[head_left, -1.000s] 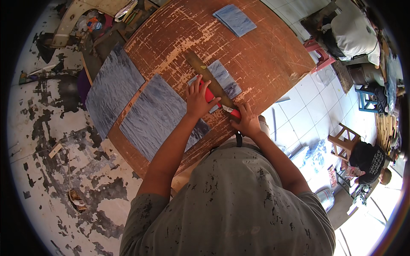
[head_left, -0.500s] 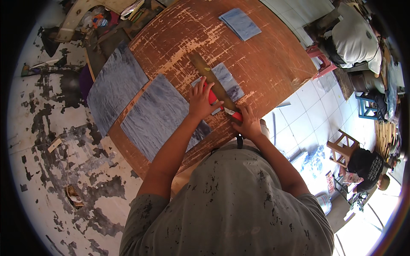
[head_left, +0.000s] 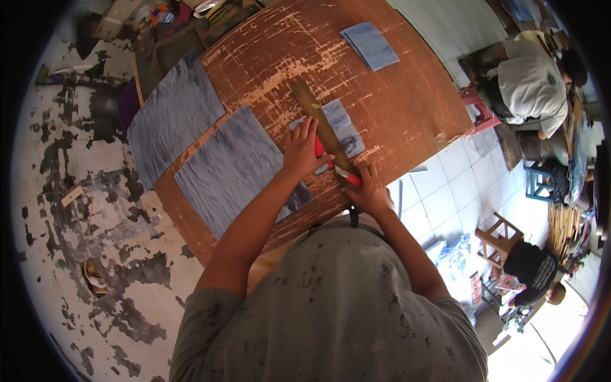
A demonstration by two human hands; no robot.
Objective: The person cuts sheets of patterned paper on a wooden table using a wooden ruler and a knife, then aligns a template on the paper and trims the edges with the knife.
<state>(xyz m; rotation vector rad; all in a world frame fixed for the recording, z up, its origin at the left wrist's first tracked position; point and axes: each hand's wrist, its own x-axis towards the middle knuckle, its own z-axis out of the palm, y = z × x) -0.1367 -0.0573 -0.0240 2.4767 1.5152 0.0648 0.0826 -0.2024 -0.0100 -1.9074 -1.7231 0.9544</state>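
Observation:
My left hand point(head_left: 301, 151) is spread over a long brownish ruler point(head_left: 326, 129) and a red piece point(head_left: 319, 149) along its near-left side. Its fingers are stretched out, with the thumb apart. The ruler lies slantwise across a small blue-grey marbled sheet point(head_left: 345, 130), which shows on both sides of it. Closed in my right hand point(head_left: 370, 189) is a red utility knife point(head_left: 352, 179). Its blade end points left, close to the ruler's near end. Whether the blade touches the sheet I cannot tell.
Two large marbled sheets point(head_left: 232, 165) point(head_left: 178, 105) lie on the left of the scratched brown table point(head_left: 420, 114). A small stack of cut sheets point(head_left: 371, 46) sits at the far side. Two other people point(head_left: 531, 83) point(head_left: 531, 270) sit off to the right, near stools point(head_left: 499, 239).
The whole view has shifted slightly. Both hands, the ruler and the knife keep nearly the same places on the table. At the right, more of the far person's head and arm shows.

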